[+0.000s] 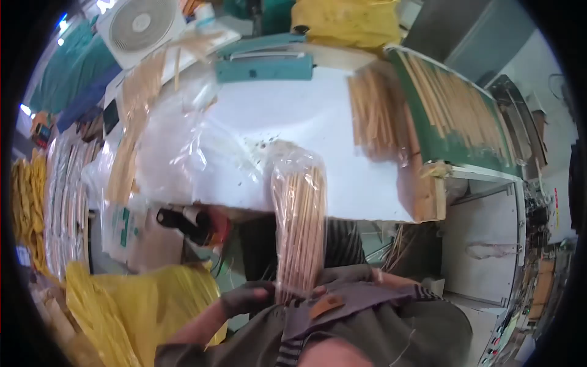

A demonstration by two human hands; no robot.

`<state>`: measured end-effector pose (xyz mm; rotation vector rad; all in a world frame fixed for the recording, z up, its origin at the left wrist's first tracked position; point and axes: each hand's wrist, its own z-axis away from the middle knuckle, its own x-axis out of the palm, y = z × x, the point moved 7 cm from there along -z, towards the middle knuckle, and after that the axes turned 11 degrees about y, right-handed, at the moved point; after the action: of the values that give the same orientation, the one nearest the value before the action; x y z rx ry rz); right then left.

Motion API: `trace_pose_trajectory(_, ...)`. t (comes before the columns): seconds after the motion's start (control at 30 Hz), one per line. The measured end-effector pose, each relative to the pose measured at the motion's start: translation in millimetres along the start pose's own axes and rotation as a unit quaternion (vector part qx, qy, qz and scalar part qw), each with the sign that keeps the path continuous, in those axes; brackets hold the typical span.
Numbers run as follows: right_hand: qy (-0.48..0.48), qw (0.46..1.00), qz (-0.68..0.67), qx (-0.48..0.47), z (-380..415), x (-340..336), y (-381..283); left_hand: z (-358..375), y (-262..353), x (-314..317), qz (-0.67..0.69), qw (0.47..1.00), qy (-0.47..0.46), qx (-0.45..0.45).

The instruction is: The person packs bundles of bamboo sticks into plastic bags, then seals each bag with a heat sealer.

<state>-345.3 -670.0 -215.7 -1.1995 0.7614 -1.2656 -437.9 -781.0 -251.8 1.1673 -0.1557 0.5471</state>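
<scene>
A clear plastic bag of thin wooden sticks (299, 226) reaches from the table's near edge down to my lap. Its far end rests on the white table top, and the sticks lie lengthwise inside. My left hand (249, 297), in a grey fingerless glove, is closed at the left side of the bag's near end. On the opposite side, my right hand (347, 275), gloved as well, grips the same end; its fingertips are partly hidden by the bag and my clothing.
Loose empty plastic bags (174, 147) lie on the table's left. A pile of sticks (374, 116) sits at the right, beside a green conveyor belt (437, 144) carrying more sticks. A teal bag sealer (264, 67) stands at the back. Yellow plastic (147, 300) is at lower left.
</scene>
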Motion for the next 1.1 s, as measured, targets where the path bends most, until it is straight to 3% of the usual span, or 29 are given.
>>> trace_pose_trajectory(0.03, -0.005, 1.000, -0.004, -0.013, -4, 0, -7, -8, 5, -2, 0.110, 0.994, 0.001, -0.024)
trace_pose_trajectory(0.07, -0.099, 0.993, 0.062, -0.023, -18, 7, -12, -9, 6, -1, 0.217, 0.974, 0.005, -0.060)
trace_pose_trajectory(0.1, -0.148, 0.984, 0.011, -0.102, -36, 16, -30, -25, 18, 1, 0.093, 0.989, 0.083, -0.078)
trace_pose_trajectory(0.13, -0.196, 0.962, -0.039, -0.185, -50, 23, -49, -31, 34, -2, 0.070, 0.994, 0.083, -0.002)
trace_pose_trajectory(0.27, -0.035, 0.967, 0.147, -0.206, -66, -28, -140, -68, 106, 5, 0.006, 0.944, 0.046, 0.326)
trace_pose_trajectory(0.33, 0.050, 0.949, 0.236, -0.203, -52, -76, -182, -100, 146, 17, 0.074, 0.954, 0.151, 0.248)
trace_pose_trajectory(0.4, 0.205, 0.832, 0.385, -0.344, -22, -144, -232, -127, 170, 11, 0.042, 0.947, 0.290, 0.130)
trace_pose_trajectory(0.43, 0.281, 0.849, 0.404, -0.193, -10, -191, -238, -144, 180, -22, -0.056, 0.931, 0.312, 0.180)
trace_pose_trajectory(0.47, 0.381, 0.840, 0.346, -0.173, 19, -232, -254, -161, 192, -38, -0.151, 0.902, 0.334, 0.228)
trace_pose_trajectory(0.5, 0.413, 0.771, 0.400, -0.273, 29, -292, -257, -179, 205, -28, -0.199, 0.873, 0.355, 0.269)
trace_pose_trajectory(0.57, 0.563, 0.700, 0.401, -0.180, 83, -395, -255, -218, 231, 6, -0.285, 0.801, 0.395, 0.348)
trace_pose_trajectory(0.6, 0.656, 0.566, 0.494, -0.074, 122, -437, -260, -251, 231, 22, -0.275, 0.817, 0.340, 0.376)
trace_pose_trajectory(0.63, 0.656, 0.507, 0.550, -0.100, 163, -468, -258, -277, 229, 32, -0.313, 0.783, 0.359, 0.400)
trace_pose_trajectory(0.67, 0.734, 0.414, 0.536, 0.054, 212, -512, -242, -302, 228, 38, -0.350, 0.747, 0.376, 0.422)
trace_pose_trajectory(0.73, 0.807, 0.224, 0.520, 0.169, 317, -539, -214, -342, 210, 18, -0.392, 0.692, 0.367, 0.481)
trace_pose_trajectory(0.77, 0.835, 0.211, 0.462, 0.212, 359, -545, -190, -351, 204, 8, -0.412, 0.663, 0.364, 0.509)
trace_pose_trajectory(0.8, 0.857, 0.198, 0.402, 0.255, 388, -551, -170, -356, 202, 0, -0.412, 0.669, 0.374, 0.492)
trace_pose_trajectory(0.9, 0.805, 0.390, 0.370, 0.250, 360, -553, -171, -362, 194, -4, -0.414, 0.703, 0.374, 0.441)
trace_pose_trajectory(0.93, 0.778, 0.456, 0.401, 0.161, 325, -554, -174, -361, 193, -2, -0.416, 0.715, 0.357, 0.433)
trace_pose_trajectory(0.97, 0.705, 0.484, 0.505, 0.116, 282, -557, -180, -364, 194, 2, -0.412, 0.726, 0.342, 0.431)
trace_pose_trajectory(1.0, 0.709, 0.508, 0.470, 0.137, 244, -516, -201, -364, 195, 2, -0.391, 0.739, 0.343, 0.428)
trace_pose_trajectory(1.03, 0.652, 0.554, 0.496, 0.149, 212, -521, -199, -363, 196, 2, -0.370, 0.751, 0.343, 0.425)
trace_pose_trajectory(1.07, 0.629, 0.623, 0.445, 0.138, 187, -505, -204, -361, 197, 0, -0.348, 0.762, 0.345, 0.423)
trace_pose_trajectory(1.1, 0.603, 0.615, 0.493, 0.125, 159, -493, -210, -360, 197, -5, -0.313, 0.755, 0.352, 0.455)
